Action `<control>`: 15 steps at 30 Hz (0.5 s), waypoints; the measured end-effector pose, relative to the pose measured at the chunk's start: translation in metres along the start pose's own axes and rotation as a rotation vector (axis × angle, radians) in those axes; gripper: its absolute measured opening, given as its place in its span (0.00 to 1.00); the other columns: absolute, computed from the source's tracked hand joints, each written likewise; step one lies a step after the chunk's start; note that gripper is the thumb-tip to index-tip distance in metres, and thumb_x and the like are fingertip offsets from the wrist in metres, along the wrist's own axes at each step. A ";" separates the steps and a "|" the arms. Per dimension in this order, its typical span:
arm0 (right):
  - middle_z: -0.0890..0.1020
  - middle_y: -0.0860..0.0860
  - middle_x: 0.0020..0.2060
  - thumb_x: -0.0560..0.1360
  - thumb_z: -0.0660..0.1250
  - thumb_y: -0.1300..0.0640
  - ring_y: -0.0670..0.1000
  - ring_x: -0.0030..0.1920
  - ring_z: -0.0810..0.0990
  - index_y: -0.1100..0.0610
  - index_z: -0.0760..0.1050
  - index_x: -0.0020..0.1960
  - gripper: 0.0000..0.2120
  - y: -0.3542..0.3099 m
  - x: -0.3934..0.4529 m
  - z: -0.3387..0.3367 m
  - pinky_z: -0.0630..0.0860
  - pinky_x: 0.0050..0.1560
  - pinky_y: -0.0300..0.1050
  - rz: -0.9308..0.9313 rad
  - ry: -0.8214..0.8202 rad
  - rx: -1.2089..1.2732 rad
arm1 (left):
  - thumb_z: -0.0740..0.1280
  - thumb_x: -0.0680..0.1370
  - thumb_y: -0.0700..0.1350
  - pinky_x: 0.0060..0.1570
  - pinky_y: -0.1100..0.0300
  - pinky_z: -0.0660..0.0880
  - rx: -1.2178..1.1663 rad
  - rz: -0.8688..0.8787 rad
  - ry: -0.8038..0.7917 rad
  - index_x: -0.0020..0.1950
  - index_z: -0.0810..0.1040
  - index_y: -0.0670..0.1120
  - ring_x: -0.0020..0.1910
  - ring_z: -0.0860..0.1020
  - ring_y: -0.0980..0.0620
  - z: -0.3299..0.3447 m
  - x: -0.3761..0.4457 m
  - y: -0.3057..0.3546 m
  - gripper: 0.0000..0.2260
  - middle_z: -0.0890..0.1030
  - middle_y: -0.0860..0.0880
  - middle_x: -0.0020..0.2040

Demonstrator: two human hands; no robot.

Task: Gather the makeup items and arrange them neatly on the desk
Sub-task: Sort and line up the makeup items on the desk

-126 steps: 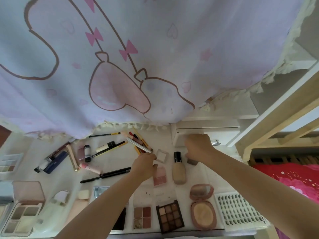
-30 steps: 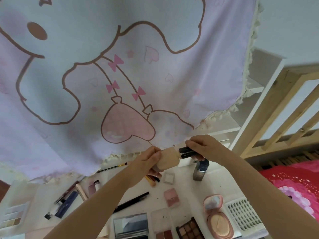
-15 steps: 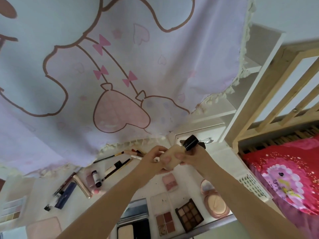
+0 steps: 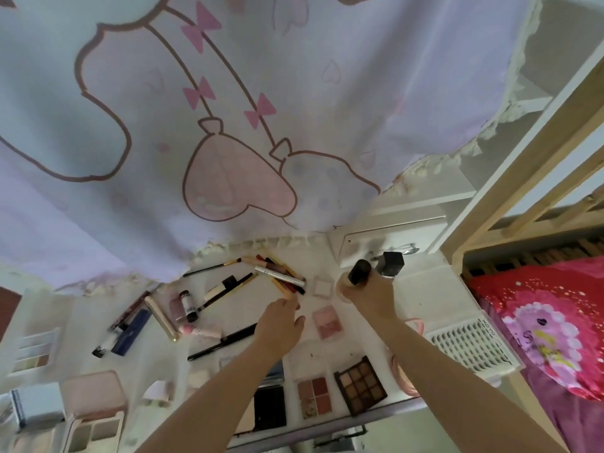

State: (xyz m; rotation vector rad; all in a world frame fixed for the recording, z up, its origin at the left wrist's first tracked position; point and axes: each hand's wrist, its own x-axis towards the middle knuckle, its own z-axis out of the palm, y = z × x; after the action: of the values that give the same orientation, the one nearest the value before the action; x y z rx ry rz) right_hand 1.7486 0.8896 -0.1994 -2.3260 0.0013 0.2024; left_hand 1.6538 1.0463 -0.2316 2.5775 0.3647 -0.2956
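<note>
At far left of the white worktop (image 4: 434,299), a pale open palette (image 4: 31,349), with a pink-lidded compact (image 4: 93,397) nearer the front edge. Further right, a navy tube (image 4: 130,331), a gold tube (image 4: 162,317), a small dark-capped bottle (image 4: 189,304) and a pink lipstick (image 4: 201,331), lying close together. Beyond these, a thin brush (image 4: 212,266) near the fringe of the hanging cloth (image 4: 228,109), printed with pink bows and a heart shape. Below, a long black pencil (image 4: 222,343) lying slantwise, just left of the left hand (image 4: 281,325). Left hand hovering over the worktop, fingers (image 4: 291,304) released and spread loosely, grasping nothing, tips near a bundle of pens and pencils (image 4: 282,274). Right of the hand, a small white square pan (image 4: 323,286) and a pink blush pan (image 4: 327,323), lying apart. Toward the front edge, a four-colour eyeshadow quad (image 4: 315,398) beside a dark nine-pan palette (image 4: 359,385). Right hand (image 4: 366,292) raised above the worktop, fingers clenched around a beige foundation bottle (image 4: 356,277), black cap pointing up and away. Just behind, a square black-capped bottle (image 4: 390,263) standing upright before a white drawer unit (image 4: 389,237). Further right, a white tray of false lashes (image 4: 470,348) at the worktop's edge, then a wooden bed frame (image 4: 523,132) and a red patterned blanket (image 4: 555,322).
</note>
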 end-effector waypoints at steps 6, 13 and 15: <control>0.76 0.58 0.33 0.69 0.68 0.57 0.61 0.39 0.78 0.65 0.73 0.44 0.11 0.007 0.013 0.039 0.66 0.35 0.42 0.131 0.137 0.035 | 0.56 0.80 0.48 0.61 0.58 0.66 0.041 -0.007 -0.032 0.65 0.69 0.44 0.63 0.69 0.48 0.005 -0.002 -0.018 0.16 0.72 0.46 0.63; 0.80 0.65 0.43 0.67 0.69 0.61 0.64 0.45 0.78 0.67 0.72 0.50 0.14 0.014 0.027 0.052 0.73 0.43 0.50 0.246 0.168 0.034 | 0.55 0.80 0.45 0.60 0.60 0.66 -0.002 0.022 -0.039 0.62 0.72 0.43 0.60 0.71 0.48 0.007 -0.003 -0.034 0.14 0.75 0.46 0.61; 0.80 0.64 0.44 0.68 0.69 0.60 0.63 0.47 0.78 0.67 0.71 0.51 0.16 0.013 0.031 0.052 0.72 0.44 0.50 0.267 0.150 0.018 | 0.54 0.80 0.43 0.59 0.59 0.66 0.000 0.015 -0.039 0.62 0.72 0.43 0.60 0.72 0.48 0.008 -0.002 -0.036 0.14 0.75 0.45 0.60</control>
State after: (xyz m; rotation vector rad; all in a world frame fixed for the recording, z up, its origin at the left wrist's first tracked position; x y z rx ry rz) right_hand 1.7703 0.9198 -0.2491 -2.3118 0.3885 0.1590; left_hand 1.6397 1.0714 -0.2544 2.5690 0.3315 -0.3400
